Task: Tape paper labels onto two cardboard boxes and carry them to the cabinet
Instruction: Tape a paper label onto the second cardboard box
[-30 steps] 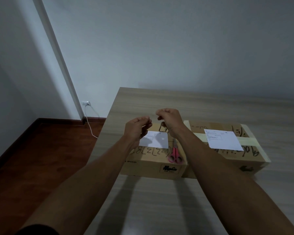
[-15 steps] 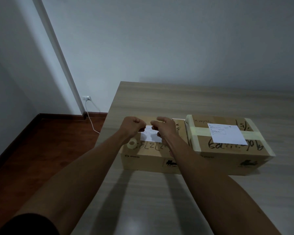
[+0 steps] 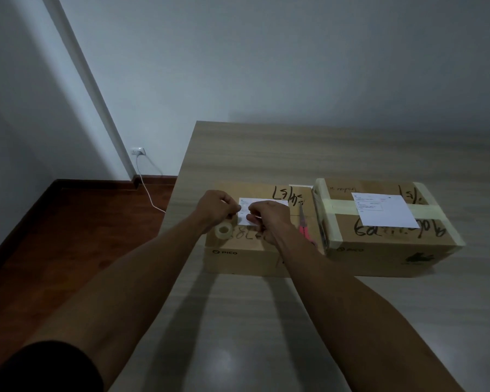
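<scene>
The left edge of a paper label (image 3: 262, 206) is pinched between both hands — the left hand (image 3: 215, 209) and the right hand (image 3: 269, 219), fingers curled (any tape strip is too small to be made out). The label lies on the left box (image 3: 238, 250), where a tape roll (image 3: 223, 230) and pink scissors (image 3: 304, 227) also rest. Just beside it on the table (image 3: 266, 154), a right box (image 3: 385, 244) is topped by a second label (image 3: 385, 210).

A pale grey-white plastered wall (image 3: 294, 58) fills the upper view in dim light. A long light-wood-grain table (image 3: 266, 154) stands against it. To the left lies a dark reddish-brown wooden floor (image 3: 63, 239) edged by a dark skirting board (image 3: 96, 183). A white wall socket (image 3: 138, 151) carries a white cable (image 3: 150, 198) down to the floor.
</scene>
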